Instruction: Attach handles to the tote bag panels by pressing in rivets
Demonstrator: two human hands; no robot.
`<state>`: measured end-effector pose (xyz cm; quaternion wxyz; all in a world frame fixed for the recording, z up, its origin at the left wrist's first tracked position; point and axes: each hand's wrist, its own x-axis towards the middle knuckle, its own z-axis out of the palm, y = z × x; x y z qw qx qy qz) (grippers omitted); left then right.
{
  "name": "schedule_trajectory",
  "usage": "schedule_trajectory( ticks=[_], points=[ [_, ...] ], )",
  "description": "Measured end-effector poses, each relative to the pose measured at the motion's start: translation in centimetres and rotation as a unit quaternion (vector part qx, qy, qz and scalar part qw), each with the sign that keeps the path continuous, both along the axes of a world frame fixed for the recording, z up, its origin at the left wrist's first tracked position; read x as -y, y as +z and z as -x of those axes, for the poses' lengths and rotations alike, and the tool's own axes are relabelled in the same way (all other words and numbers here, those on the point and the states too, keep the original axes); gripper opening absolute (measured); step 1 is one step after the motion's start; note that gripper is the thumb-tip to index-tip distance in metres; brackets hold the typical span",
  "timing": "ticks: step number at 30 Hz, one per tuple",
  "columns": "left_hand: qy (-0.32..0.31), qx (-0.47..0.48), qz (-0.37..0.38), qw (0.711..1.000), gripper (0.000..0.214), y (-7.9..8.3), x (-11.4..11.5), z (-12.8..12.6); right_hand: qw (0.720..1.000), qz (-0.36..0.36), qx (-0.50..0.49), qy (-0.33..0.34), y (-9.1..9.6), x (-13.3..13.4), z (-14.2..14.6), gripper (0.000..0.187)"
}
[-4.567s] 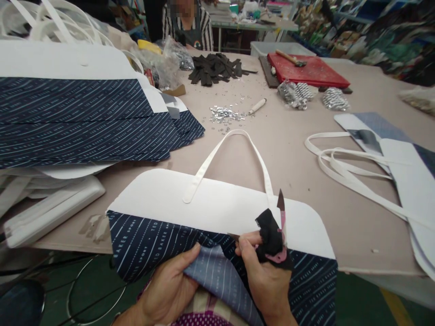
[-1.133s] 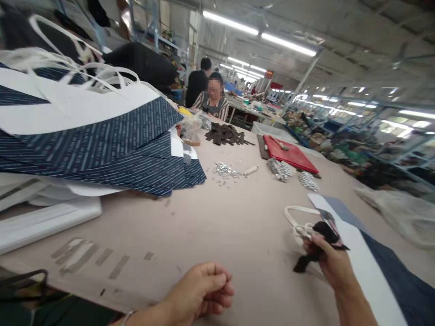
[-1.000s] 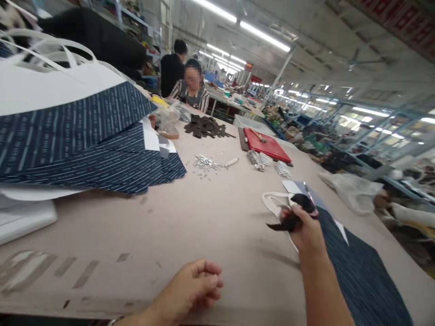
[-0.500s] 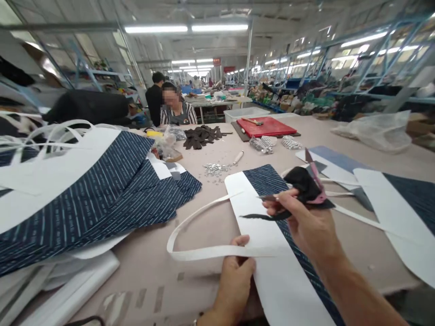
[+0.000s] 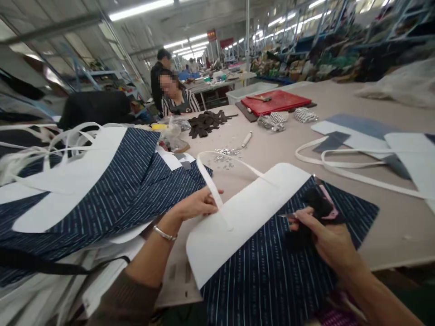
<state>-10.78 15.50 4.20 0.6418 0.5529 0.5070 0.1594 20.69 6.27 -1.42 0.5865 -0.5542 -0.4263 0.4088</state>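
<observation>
We note the left hand (image 5: 195,206) pinching the white strap (image 5: 208,181) of the navy striped, white-topped bag panel (image 5: 268,267) at the table's (image 5: 390,217) near edge, right hand (image 5: 331,246) gripping pink-handled snips (image 5: 329,209) whose tip could nick it.

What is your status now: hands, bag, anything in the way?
Left hand pinches the white handle. Right hand grips pink snips wrapped in black cloth, above the striped bag. Stack of bags close on the left.

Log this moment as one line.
left hand: grips white handle | right hand: holds pink snips, black cloth | striped bag: overhangs table edge
</observation>
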Motion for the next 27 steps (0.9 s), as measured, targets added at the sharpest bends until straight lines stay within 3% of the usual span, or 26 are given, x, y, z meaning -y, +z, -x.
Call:
schedule_trajectory(
  ticks=[3,6,8,11,15,17,19,23,27],
  points=[
    [0.075,0.004,-0.022,0.997,0.071,-1.1,1.1,0.0,0.995,0.000,0.103,0.015,-1.4,0.1,0.7,0.029],
    [0.168,0.062,0.000,0.984,0.077,-1.7,4.3,0.1,0.991,-0.005,0.132,0.003,-2.3,0.0,0.7,0.028],
    [0.264,0.128,0.030,0.956,0.085,-2.2,7.4,-0.1,0.993,-0.010,0.115,0.006,-2.6,0.0,0.5,0.026],
    [0.396,0.216,0.076,0.889,0.089,-3.4,12.6,-1.7,0.998,-0.020,0.061,0.007,-3.1,0.1,0.3,0.022],
    [0.460,0.244,0.126,0.844,0.074,-4.9,17.5,-5.7,0.999,-0.038,0.012,0.007,-3.2,0.3,0.6,0.020],
    [0.481,0.231,0.112,0.838,0.067,-5.2,18.2,-6.9,0.999,-0.051,0.016,0.013,-2.6,0.5,0.7,0.019],
    [0.485,0.192,0.073,0.850,0.060,-5.1,17.9,-6.8,0.997,-0.063,0.039,0.012,-1.5,0.9,0.5,0.018],
    [0.458,0.141,0.037,0.877,0.039,-3.3,16.2,-2.8,0.988,-0.100,0.114,0.021,0.8,2.3,-0.6,0.018],
    [0.518,0.146,0.075,0.840,0.026,-1.4,14.8,0.4,0.994,-0.056,0.094,0.014,0.3,3.5,-0.5,0.021]
  ],
)
